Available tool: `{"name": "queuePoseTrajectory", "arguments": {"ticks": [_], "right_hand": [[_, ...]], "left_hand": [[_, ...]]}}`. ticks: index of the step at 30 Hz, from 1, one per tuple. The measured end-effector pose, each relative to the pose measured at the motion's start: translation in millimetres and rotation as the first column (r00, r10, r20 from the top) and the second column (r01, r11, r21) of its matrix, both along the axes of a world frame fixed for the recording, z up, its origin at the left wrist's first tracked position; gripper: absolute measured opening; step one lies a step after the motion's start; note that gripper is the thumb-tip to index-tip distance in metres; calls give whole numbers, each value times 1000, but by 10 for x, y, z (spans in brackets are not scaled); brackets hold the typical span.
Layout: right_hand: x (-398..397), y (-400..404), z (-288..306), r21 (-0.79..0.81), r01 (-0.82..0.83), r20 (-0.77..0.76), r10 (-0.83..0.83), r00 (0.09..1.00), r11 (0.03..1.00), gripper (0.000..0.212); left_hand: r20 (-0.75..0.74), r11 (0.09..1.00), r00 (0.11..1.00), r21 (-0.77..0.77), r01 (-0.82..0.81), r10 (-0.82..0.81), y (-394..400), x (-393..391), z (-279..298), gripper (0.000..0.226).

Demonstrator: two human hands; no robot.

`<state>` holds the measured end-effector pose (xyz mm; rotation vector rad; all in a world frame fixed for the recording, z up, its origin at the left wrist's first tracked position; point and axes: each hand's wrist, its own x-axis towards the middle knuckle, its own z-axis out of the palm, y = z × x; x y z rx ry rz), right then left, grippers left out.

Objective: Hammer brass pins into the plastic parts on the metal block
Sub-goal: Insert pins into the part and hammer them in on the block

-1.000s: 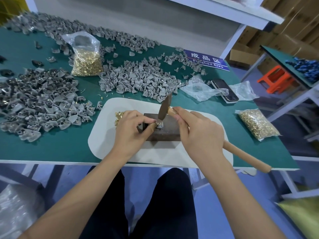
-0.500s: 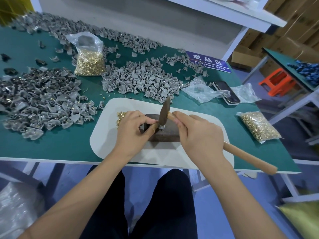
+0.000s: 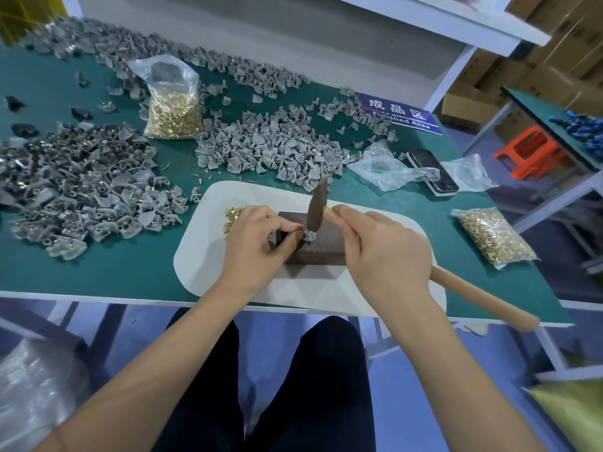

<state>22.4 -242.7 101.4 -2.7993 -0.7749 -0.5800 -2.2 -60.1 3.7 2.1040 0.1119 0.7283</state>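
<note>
A dark metal block (image 3: 321, 252) sits on a white mat (image 3: 202, 256). On its top lies a small grey plastic part (image 3: 310, 238), mostly hidden; my left hand (image 3: 257, 243) pinches it between thumb and fingertips. My right hand (image 3: 385, 256) grips a wooden-handled hammer (image 3: 483, 298) close to the head. The hammer head (image 3: 316, 207) stands upright with its lower face down on the part. A small heap of loose brass pins (image 3: 232, 216) lies on the mat just left of my left hand.
Heaps of grey plastic parts (image 3: 267, 148) and a darker pile (image 3: 75, 190) cover the green table. Bags of brass pins stand at back left (image 3: 173, 115) and right (image 3: 492, 236). A phone (image 3: 432, 171) and empty plastic bags (image 3: 388, 168) lie at the right.
The hammer head has come down from slightly raised and tilted to resting on the part. My left hand keeps its pinch. The view has shifted a little.
</note>
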Motion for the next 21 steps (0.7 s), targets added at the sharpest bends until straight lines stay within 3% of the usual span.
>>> {"name": "queuePoseTrajectory", "arguments": {"ticks": [2, 6, 10, 14, 17, 19, 21], "right_hand": [[-22, -18, 5, 90, 1, 60, -6, 998, 996, 31], [9, -23, -18, -55, 12, -15, -12, 1000, 998, 33], [-16, -48, -2, 120, 19, 77, -28, 997, 993, 32], [-9, -39, -44, 24, -25, 17, 25, 1000, 999, 24], [-10, -71, -26, 116, 10, 80, -20, 997, 993, 25], [-43, -52, -65, 121, 0, 32, -4, 999, 993, 29], [-32, -44, -102, 20, -6, -47, 7, 999, 1000, 32]], "left_hand": [[-5, 1000, 1000, 6, 10, -10, 3, 1, 5, 5], [-6, 1000, 1000, -10, -14, 14, 0, 7, -2, 6], [-10, 1000, 1000, -9, 1, -2, -3, 3, 1, 6], [-7, 1000, 1000, -16, -7, 7, -1, 12, 8, 7], [-8, 1000, 1000, 8, 7, -7, 2, 1, 3, 6], [-14, 1000, 1000, 8, 2, -2, 4, 3, -2, 7], [-9, 1000, 1000, 13, -9, 9, -2, 6, 0, 8]]}}
